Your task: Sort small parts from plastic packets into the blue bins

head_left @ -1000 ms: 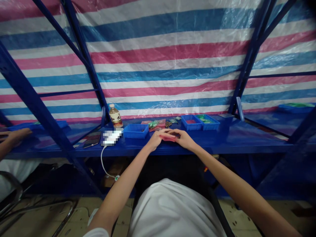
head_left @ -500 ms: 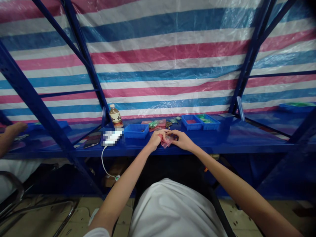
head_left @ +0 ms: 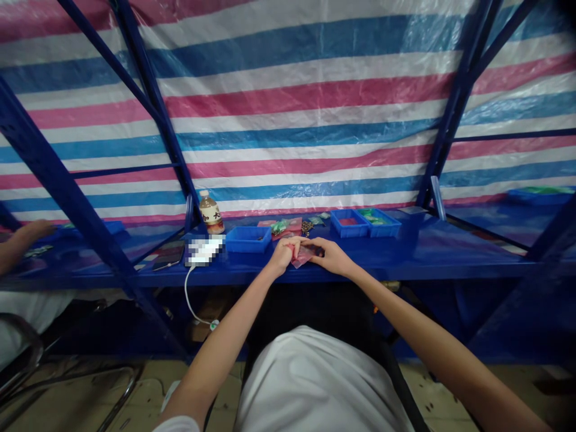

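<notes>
Near the front edge of the blue table, my left hand (head_left: 284,252) is closed on a small pink plastic bag (head_left: 302,255). My right hand (head_left: 332,255) has its thumb and fingers closed at the bag's right side, fingertips close to the left hand's. Something dark shows by the right fingertips, too small to make out. Just beyond the hands lie a small heap of brassy metal parts (head_left: 306,228), a green plastic packet (head_left: 279,226) and more pink bags (head_left: 294,224).
A blue tray (head_left: 248,239) stands left of my hands; a tray with pink contents (head_left: 349,223) and another with green packets (head_left: 378,222) stand right. A bottle (head_left: 211,213), a phone (head_left: 168,255) and a white cable (head_left: 186,294) are farther left. A co-worker's hand (head_left: 36,231) shows at far left.
The pink bag has shifted slightly in my fingers and its lower edge sits a little higher. My arms stay almost still. The co-worker's hand has moved a little right.
</notes>
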The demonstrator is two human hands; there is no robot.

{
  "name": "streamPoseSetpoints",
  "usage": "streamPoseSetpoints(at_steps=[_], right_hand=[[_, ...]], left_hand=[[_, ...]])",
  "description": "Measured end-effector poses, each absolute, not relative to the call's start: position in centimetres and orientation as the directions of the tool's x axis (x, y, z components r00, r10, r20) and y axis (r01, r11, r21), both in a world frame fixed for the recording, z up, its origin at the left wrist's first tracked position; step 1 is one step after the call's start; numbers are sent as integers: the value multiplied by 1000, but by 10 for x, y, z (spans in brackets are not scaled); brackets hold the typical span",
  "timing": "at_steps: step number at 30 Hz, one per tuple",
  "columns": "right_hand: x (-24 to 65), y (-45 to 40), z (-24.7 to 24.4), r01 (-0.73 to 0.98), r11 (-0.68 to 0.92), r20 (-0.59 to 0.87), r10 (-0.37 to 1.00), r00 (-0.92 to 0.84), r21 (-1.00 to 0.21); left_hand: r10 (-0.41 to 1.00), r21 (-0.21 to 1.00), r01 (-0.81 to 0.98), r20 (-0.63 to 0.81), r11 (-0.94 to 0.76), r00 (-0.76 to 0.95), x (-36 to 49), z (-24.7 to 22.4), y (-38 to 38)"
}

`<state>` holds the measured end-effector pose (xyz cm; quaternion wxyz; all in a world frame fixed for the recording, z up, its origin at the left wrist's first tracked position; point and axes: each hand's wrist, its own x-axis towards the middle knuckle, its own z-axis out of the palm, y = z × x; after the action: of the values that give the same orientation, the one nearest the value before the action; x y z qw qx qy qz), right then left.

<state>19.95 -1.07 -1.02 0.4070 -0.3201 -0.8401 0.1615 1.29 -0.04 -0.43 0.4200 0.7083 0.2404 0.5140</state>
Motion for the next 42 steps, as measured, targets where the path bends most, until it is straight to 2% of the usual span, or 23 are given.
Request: streamPoseSetpoints(at_steps=[6,8,12,15,20,29,33,36,42], right_hand=[[202,-7,-12,441,665,551,747,-372,-603],[203,-6,-12,434,634,532,773,-346,-640],[204,-5,-11,350,604,505,794,-339,-716],[202,-4,-12,281,569,493,817,-297,-773],[200,-1,-15,212,481,433,870,-237,-851],[203,5,-17,93,378,375,926,-49,-921],[203,9,-16,34,308,309,951,22,-951],[203,9,-17,53,295,296,955,9,-954],[204,8,-18,172,391,384,921,-73,-904]], left_hand=[[858,877,-32,476,-479,193,18,-9,5],[866,881,26,459,-473,198,20,-11,5],[854,863,117,450,-491,262,19,-13,3],[876,869,149,442,-472,194,18,-11,4],[880,875,98,467,-474,86,24,-11,20],[809,787,199,585,-584,64,63,2,61],[794,760,293,608,-580,-7,73,17,68],[763,724,346,645,-597,-35,77,27,71],[755,701,365,656,-613,9,87,34,75]])
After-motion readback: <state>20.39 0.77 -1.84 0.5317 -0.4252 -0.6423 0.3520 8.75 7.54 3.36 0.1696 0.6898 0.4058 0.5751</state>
